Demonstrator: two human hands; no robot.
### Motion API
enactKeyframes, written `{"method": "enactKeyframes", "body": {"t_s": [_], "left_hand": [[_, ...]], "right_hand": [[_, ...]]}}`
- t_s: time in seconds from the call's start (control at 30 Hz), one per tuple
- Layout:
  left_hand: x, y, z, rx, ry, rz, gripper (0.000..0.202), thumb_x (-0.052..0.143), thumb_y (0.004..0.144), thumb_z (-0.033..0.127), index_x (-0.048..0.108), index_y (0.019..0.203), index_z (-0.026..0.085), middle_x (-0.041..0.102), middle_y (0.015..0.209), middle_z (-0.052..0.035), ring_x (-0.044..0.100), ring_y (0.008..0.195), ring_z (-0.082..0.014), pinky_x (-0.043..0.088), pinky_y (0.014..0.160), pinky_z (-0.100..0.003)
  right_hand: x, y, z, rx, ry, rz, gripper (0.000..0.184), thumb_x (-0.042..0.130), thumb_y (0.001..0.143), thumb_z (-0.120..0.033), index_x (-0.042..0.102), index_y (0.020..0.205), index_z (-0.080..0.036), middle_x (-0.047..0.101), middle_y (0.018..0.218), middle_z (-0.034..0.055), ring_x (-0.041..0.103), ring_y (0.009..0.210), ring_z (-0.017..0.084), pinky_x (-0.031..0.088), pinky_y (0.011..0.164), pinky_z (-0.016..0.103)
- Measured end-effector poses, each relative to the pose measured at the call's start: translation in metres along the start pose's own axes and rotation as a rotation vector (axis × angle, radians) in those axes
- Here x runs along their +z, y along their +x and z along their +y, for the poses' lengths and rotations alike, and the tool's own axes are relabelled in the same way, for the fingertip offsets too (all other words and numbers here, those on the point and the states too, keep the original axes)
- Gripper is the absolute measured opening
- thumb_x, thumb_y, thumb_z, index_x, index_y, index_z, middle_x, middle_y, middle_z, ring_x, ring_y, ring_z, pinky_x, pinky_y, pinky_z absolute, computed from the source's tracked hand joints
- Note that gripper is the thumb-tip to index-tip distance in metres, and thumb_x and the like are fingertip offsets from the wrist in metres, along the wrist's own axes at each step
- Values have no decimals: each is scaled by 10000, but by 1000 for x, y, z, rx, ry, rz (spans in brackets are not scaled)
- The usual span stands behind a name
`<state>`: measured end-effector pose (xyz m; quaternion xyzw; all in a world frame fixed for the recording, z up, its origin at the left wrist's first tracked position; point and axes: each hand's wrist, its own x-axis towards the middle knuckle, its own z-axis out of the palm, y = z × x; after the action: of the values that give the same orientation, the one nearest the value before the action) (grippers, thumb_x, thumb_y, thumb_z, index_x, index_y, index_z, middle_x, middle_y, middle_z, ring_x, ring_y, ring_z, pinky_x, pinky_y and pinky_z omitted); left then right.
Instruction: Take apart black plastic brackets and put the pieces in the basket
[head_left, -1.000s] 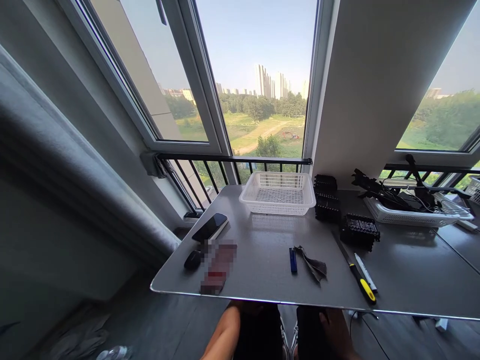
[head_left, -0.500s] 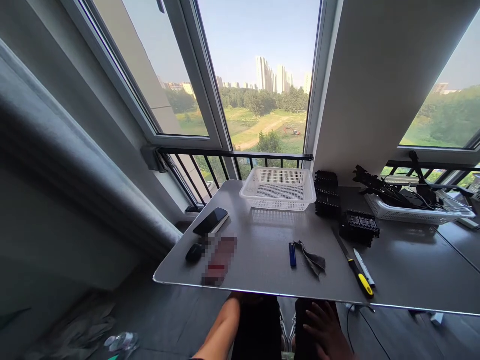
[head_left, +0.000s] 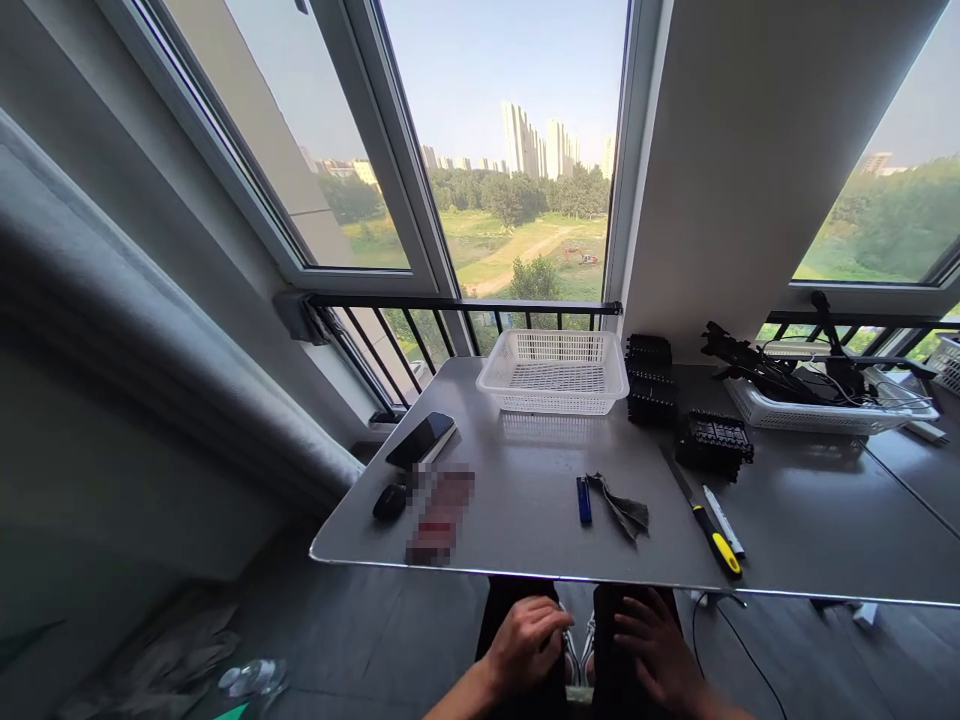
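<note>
My left hand is above my left thigh, just below the table's front edge. Its fingers are loosely curled together, and nothing shows in them. On my right thigh lies my right hand, its fingers spread and holding nothing. Nearest on the tabletop are a slim blue object and a crumpled strip of dark grey cloth. To their right lies a file with a yellow and black handle, beside a white marker pen.
A white plastic basket stands at the table's back. Black ribbed parts are stacked right of it, before another white basket of black gear and cables. A phone, black mouse and blurred reddish item lie left.
My left hand has come out from under the table edge and now shows above my left thigh. The right hand stays on the right thigh. The view has shifted slightly.
</note>
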<state>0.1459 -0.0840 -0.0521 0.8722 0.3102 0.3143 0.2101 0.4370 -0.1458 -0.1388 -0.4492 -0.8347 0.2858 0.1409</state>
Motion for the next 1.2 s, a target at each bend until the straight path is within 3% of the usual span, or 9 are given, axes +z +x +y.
{"method": "enactKeyframes", "body": {"t_s": [0.1,0.17,0.23,0.27,0.33,0.47,0.63,0.83,1.2], "left_hand": [[-49,11,8,-121,71,98,285,425,855,176,691,937,232,723,820,-69,684,844,-207,552,808,-360],[-91,26,1,-375,204,223,282,430,864,250,682,988,224,710,964,-86,655,979,-238,511,908,-394],[-129,41,-12,-662,364,421,329,438,862,308,632,1109,212,664,1115,-90,618,1053,-253,496,922,-390],[-143,48,-20,-757,436,456,373,463,851,333,594,1175,203,643,1159,-94,597,1085,-264,478,943,-396],[-159,56,-37,-871,553,406,525,526,817,396,507,1286,162,594,1246,-128,543,1161,-301,423,1001,-427],[-155,53,-64,-1003,637,228,814,582,761,521,369,1389,48,529,1321,-214,496,1199,-366,386,1005,-448],[-139,43,-77,-1054,675,142,857,556,776,507,282,1429,25,565,1273,-221,508,1174,-383,393,963,-433],[-133,38,-81,-999,759,188,754,489,828,448,286,1438,54,593,1213,-197,536,1115,-353,405,929,-418],[-130,41,-91,-1045,734,216,829,488,807,503,250,1440,23,595,1205,-217,542,1105,-366,415,900,-428]], "right_hand": [[2,-1,1,14,3,29,492,494,820,-220,585,1279,-372,545,1376,1,349,1375,308,91,1116,674],[4,-1,3,11,4,50,490,503,809,-216,599,1267,-361,554,1366,9,365,1365,308,105,1118,670],[6,-2,5,1,-2,56,491,507,805,-212,602,1262,-363,558,1361,7,376,1359,308,113,1116,671],[7,-2,6,-2,-7,53,490,504,808,-212,600,1264,-364,557,1362,5,377,1359,307,116,1114,673],[8,-2,7,0,-15,52,480,491,823,-213,597,1268,-358,549,1370,7,374,1361,305,123,1114,673],[9,-3,7,10,-20,70,462,488,833,-213,601,1263,-340,552,1368,14,378,1360,293,135,1120,658],[10,-4,5,27,-28,87,458,495,825,-217,610,1252,-336,560,1360,13,389,1354,285,136,1127,646],[10,-4,6,31,-16,84,476,491,811,-207,613,1252,-338,559,1359,11,386,1355,296,148,1123,655],[15,-7,11,20,-25,93,464,488,826,-216,608,1254,-351,567,1350,4,398,1348,300,161,1118,662]]}}
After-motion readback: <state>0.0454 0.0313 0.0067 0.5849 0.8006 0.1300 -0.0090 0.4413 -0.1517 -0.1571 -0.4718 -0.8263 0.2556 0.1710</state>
